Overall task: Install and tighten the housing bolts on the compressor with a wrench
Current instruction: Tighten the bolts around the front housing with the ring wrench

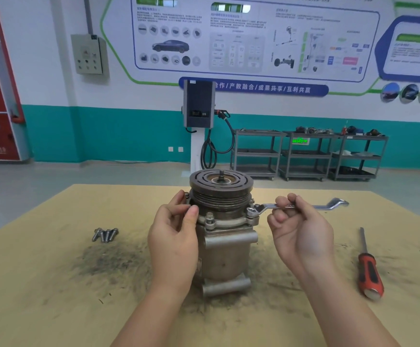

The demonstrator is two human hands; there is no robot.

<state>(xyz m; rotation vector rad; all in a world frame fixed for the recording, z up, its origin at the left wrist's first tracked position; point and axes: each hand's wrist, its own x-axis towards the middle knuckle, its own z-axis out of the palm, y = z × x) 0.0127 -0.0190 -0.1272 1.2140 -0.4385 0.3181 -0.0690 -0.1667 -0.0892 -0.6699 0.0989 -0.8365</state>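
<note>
1. The compressor (222, 249) stands upright in the middle of your worktop (53, 284), pulley end (221, 190) on top, right between your two hands.
2. Your right hand (301, 231) has the wrench (301, 207) pinched by its shank between thumb and fingers; that grip is closed on the tool.
3. The wrench's ring end (252, 212) sits over a housing bolt on the right side of the flange, handle running out flat to the right.
4. Your left hand (176, 234) is up against the left side of the pulley, thumb and fingertips drawn narrow at the flange edge; I cannot tell if they hold anything.
5. One bolt (210, 217) stands seated on the front of the flange.
6. Four spare bolts (105, 234) lie bunched on the worktop, well left of the compressor.
7. A red-handled screwdriver (369, 266) lies far right, apart from everything.
</note>
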